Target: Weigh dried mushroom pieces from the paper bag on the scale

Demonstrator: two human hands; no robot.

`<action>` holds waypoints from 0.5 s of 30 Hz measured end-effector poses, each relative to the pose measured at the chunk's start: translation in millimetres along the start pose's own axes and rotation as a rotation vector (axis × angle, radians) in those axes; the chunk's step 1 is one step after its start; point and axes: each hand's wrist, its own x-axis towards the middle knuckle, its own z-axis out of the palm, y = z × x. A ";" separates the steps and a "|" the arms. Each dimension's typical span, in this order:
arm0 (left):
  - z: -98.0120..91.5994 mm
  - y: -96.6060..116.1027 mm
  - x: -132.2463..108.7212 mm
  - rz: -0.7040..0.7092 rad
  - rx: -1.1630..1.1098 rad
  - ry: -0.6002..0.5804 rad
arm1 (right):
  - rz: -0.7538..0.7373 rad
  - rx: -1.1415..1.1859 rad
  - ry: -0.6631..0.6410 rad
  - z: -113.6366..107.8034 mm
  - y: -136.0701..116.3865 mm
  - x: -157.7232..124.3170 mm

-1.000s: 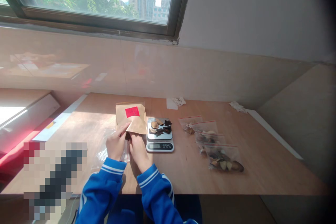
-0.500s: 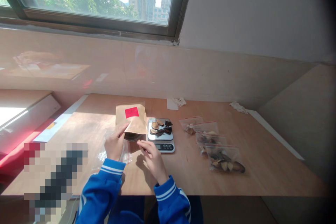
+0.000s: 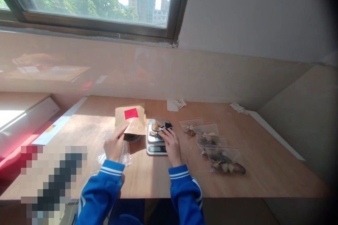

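Observation:
A brown paper pouch (image 3: 131, 119) with a red label stands open-mouthed on the wooden table (image 3: 250, 168). My left hand (image 3: 114, 145) holds its lower left edge. Right of the pouch sits a small digital scale (image 3: 155, 141) with several dark and tan dried pieces (image 3: 157, 126) on its plate. My right hand (image 3: 171, 144) rests over the scale's right side, fingertips on the pieces; whether it grips one is hidden. A clear plastic bag (image 3: 103, 154) lies flat under my left hand.
Three clear zip bags (image 3: 211, 144) with red seals, holding dried pieces, lie right of the scale. Crumpled paper scraps (image 3: 176, 104) and another scrap (image 3: 239, 107) lie near the back wall. A window is above. A blurred-out area covers the lower left.
My right hand left the pouch's mouth and moved right and forward onto the scale's plate. My left hand stayed on the pouch.

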 end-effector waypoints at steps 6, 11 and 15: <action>-1.9 0.4 0.6 0.012 0.007 0.010 | 0.074 0.125 0.191 -7.5 0.7 -9.9; 2.7 -2.0 -1.6 0.009 -0.022 0.006 | 0.241 0.224 0.303 -10.7 10.2 -27.3; 4.6 -2.0 -2.9 0.014 -0.018 0.009 | 0.358 0.374 0.336 -7.7 16.3 -37.6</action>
